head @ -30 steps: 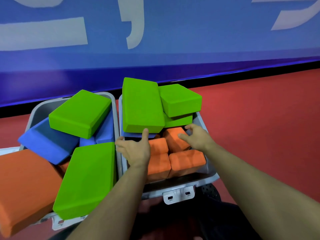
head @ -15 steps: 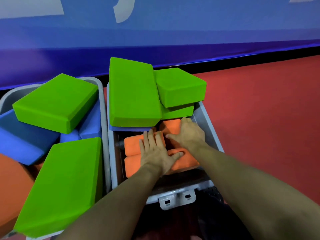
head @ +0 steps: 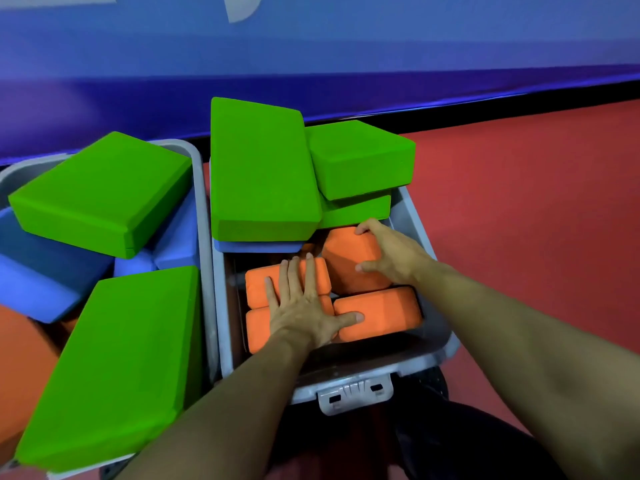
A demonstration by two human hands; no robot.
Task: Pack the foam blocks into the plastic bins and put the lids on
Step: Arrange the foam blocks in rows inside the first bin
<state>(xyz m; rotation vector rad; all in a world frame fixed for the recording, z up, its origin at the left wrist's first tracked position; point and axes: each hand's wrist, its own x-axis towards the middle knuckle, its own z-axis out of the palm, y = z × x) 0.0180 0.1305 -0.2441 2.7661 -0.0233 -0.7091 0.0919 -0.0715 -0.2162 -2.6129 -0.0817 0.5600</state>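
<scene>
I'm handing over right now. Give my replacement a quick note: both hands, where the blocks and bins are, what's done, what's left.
Left hand: flat, fingers straight, pressing on the orange blocks in the right bin.
Right hand: fingers curled round a tilted orange block, seating it in the same bin.
Right bin: three green blocks stacked high at its far end, over a blue block.
Left bin: piled above the rim with green, blue and orange blocks.
Done: most blocks are in bins.
Left: level both piles so they sit below the rims, then fit lids. No lid is in view.
</scene>
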